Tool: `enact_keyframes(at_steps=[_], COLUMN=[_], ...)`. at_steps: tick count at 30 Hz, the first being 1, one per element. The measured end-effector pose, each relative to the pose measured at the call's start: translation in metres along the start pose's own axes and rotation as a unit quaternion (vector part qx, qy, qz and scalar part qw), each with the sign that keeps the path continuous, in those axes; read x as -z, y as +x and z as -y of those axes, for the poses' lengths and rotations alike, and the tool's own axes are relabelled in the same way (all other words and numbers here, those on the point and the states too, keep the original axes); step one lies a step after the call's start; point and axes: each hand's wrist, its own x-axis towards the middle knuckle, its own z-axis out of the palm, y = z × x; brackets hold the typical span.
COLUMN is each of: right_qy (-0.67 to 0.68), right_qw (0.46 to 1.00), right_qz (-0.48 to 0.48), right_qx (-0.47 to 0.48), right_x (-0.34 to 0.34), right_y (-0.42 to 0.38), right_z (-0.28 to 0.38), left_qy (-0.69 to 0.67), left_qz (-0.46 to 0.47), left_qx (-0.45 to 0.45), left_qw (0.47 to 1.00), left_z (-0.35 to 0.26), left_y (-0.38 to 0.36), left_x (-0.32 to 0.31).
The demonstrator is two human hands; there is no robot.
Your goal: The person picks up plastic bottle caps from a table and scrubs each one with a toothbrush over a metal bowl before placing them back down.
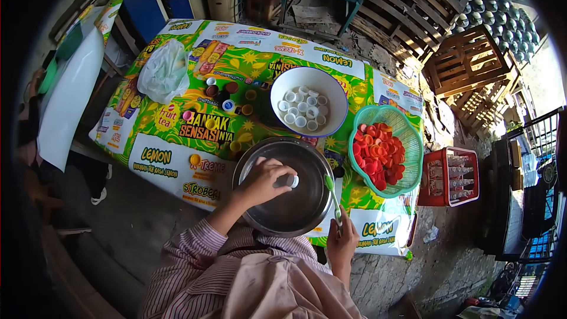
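Over a dark metal basin (285, 204) of what looks like water, my left hand (264, 182) pinches a white bottle cap (293, 181). My right hand (342, 237), at the basin's right side, is closed around a green-and-white toothbrush (332, 195) whose bristle end points up and away from me. Behind the basin stands a white enamel bowl (338, 85) with many white caps (303, 106) inside. To its right, a mint-green plastic basket (411, 127) holds a heap of red caps (378, 153).
A pale plastic bag (165, 71) lies at the table's left, near several loose caps (228, 105) of mixed colours. The printed tablecloth (153, 164) covers the table. On the floor to the right is a red crate (434, 177) of glass bottles; wooden pallets (407, 6) stand behind.
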Motion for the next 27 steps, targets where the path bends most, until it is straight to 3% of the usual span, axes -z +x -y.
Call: enact_keyframes(at_steps=[1, 4, 15, 27], right_qy=[0.006, 0.031, 0.043, 0.041], right_qw=[1.000, 0.999, 0.999, 0.998], right_qz=[0.007, 0.004, 0.013, 0.042], right_qx=[0.002, 0.007, 0.010, 0.007], right_x=[0.001, 0.001, 0.001, -0.002], right_y=[0.000, -0.002, -0.008, -0.006], right_z=[0.002, 0.008, 0.007, 0.010], left_qy=[-0.004, 0.039, 0.142, 0.156], left_qz=[0.072, 0.099, 0.059, 0.040], left_qx=[0.043, 0.044, 0.036, 0.035], left_qw=[0.996, 0.993, 0.987, 0.986], left_z=[-0.001, -0.001, 0.014, 0.016], left_y=[0.000, 0.001, -0.008, -0.012], left_x=[-0.007, -0.020, -0.019, -0.015])
